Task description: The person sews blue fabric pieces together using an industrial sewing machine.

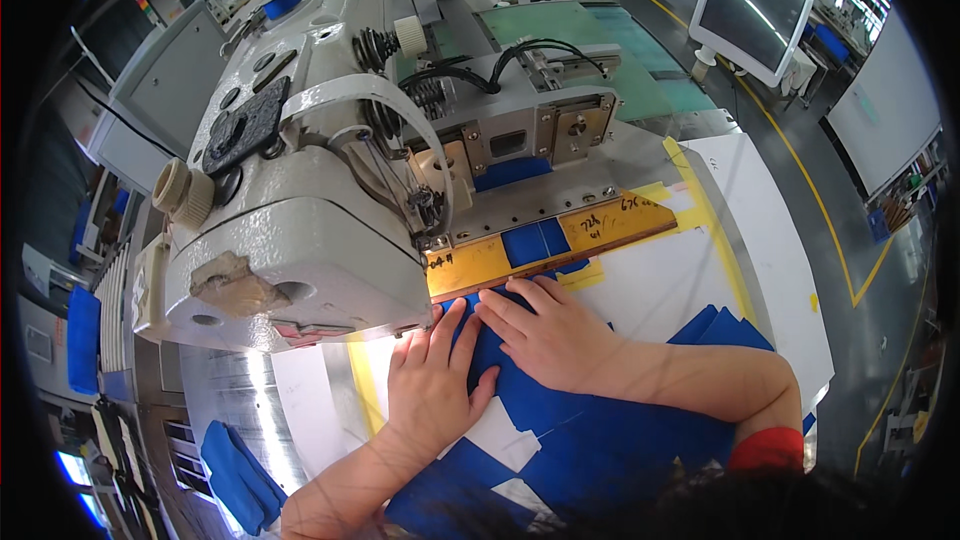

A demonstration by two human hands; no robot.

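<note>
Left hand: the left hand (432, 380) lies open and flat, palm down, on the blue fabric (560, 420), fingers spread and pointing toward the machine; it grips nothing, only presses.
Right hand: the right hand (545, 332) is also open and flat on the same fabric, just beside the left, its fingertips close to the edge of the yellow guide plate (600, 225).
Fabric: the blue fabric lies on the white tabletop (680, 285), spread from the person's lap side up to the plate, with a small blue piece (535, 242) showing in the plate's opening.
Doing it well: I judge the cloth needs even, light pressure from both palms so it stays smooth and square to the plate's straight edge; fingertips should keep apart from the needle area (432, 230).
In the way: the head of the sewing machine (300, 200) hangs over the left hand's fingertips and hides part of the seam line, so the view there is poor.
Near left: more blue cloth (235, 475) hangs low beside the tabletop.
Farther: a green panel (590, 50) sits behind the machine, and a monitor (760, 5) stands well apart at the upper right.
Floor: yellow lines (810, 190) run across the grey floor beyond.
</note>
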